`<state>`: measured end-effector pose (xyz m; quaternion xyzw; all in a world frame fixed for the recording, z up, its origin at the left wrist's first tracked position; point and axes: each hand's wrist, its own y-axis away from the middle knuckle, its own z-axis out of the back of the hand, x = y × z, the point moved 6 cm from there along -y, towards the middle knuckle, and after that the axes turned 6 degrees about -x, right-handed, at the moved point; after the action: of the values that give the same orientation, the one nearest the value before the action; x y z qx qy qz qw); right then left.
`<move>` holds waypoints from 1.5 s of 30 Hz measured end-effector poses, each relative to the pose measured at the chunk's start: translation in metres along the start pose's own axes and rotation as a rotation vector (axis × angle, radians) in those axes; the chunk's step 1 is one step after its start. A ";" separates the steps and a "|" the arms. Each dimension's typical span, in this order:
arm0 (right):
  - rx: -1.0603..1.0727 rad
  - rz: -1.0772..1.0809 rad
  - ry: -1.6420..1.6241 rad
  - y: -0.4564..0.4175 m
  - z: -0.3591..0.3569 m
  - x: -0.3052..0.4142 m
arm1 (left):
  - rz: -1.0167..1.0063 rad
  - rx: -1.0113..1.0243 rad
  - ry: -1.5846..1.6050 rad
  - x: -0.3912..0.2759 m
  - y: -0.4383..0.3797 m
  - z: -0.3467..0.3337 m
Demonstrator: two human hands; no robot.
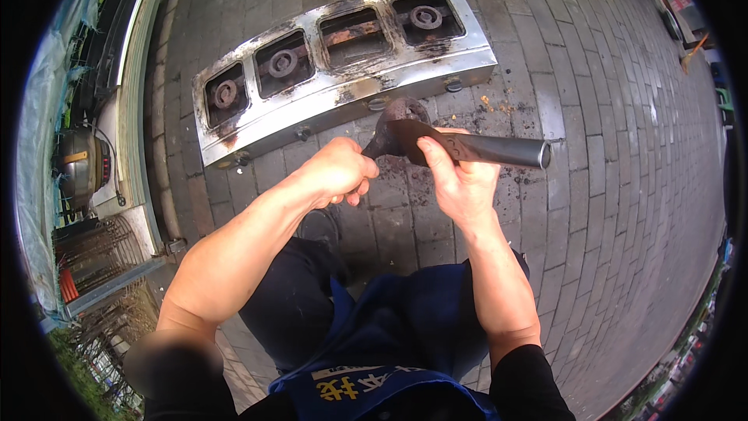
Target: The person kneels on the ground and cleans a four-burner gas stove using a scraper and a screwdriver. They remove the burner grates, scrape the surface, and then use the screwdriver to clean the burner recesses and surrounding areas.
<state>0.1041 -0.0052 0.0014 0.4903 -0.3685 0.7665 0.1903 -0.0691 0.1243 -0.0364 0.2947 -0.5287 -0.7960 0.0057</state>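
My left hand (345, 172) grips the narrow tube end of a rusty cast-iron gas burner (403, 110), its round head pointing away from me. In my right hand (461, 178) is a dark metal blade tool (497, 149) with a hollow tubular handle. Its broad blade lies across the burner and hides part of it, so exact contact cannot be told. Just beyond both hands stands a long stainless-steel gas stove (345, 89), stained with soot and rust. Round burner rings (283, 63) show in three of its square openings.
Dark crumbs and rust flakes (421, 178) lie on the grey paving (584, 187) under my hands. Yellowish scraps (486, 102) are near the stove's right end. At left stands a metal-framed structure (149, 70) with plastic sheeting (49, 146) and a round metal pot (79, 166).
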 end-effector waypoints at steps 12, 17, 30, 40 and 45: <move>0.093 0.167 0.142 0.009 -0.025 0.020 | -0.213 -0.209 -0.413 -0.009 0.001 0.007; 0.153 0.112 -0.046 0.017 -0.036 0.025 | -0.190 -0.245 -0.478 -0.014 0.007 0.013; 0.167 0.144 -0.030 0.018 -0.033 0.021 | -0.232 -0.324 -0.534 -0.013 0.013 0.021; 0.190 0.134 -0.067 0.024 -0.036 0.025 | -0.280 -0.383 -0.704 -0.023 0.024 0.011; 0.070 0.089 0.002 0.017 -0.021 0.018 | -0.309 -0.400 -0.633 -0.018 0.017 0.012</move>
<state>0.0714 -0.0017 0.0061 0.4790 -0.3626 0.7872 0.1389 -0.0653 0.1329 -0.0104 0.1042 -0.2882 -0.9261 -0.2199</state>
